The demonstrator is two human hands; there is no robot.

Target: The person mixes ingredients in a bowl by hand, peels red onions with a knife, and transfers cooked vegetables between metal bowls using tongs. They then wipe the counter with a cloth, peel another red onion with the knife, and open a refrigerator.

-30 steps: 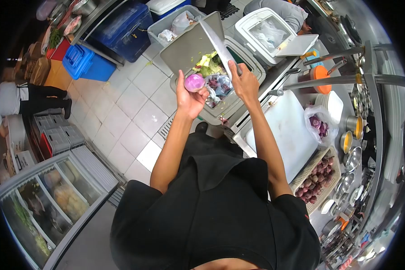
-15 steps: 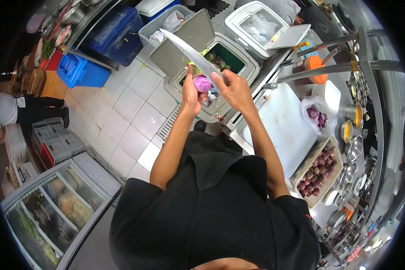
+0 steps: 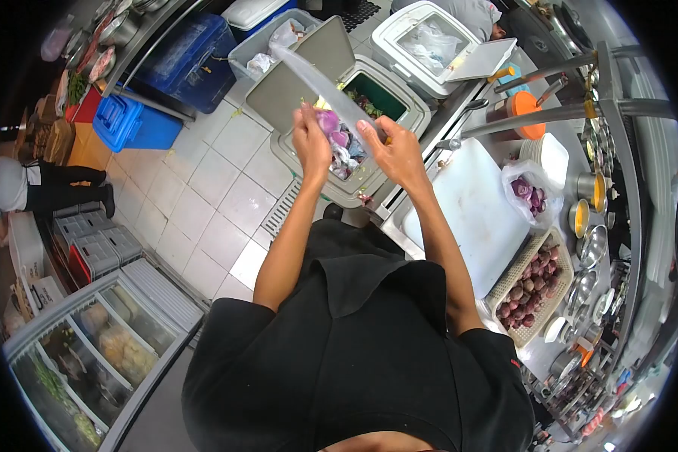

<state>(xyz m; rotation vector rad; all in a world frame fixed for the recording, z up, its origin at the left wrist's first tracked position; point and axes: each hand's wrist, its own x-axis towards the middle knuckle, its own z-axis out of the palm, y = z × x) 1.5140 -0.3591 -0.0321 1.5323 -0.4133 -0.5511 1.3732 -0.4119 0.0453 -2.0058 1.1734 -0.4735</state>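
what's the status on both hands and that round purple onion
Bare left hand holding round purple onion, partly hidden. Bare right hand gripping long steel knife, blade close by onion. Open grey plastic bin beneath, nothing visibly blocking.

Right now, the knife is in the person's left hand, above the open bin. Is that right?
Wrong hand: the head view shows the knife in the right hand, above the open bin as you say; the left hand holds the purple onion.
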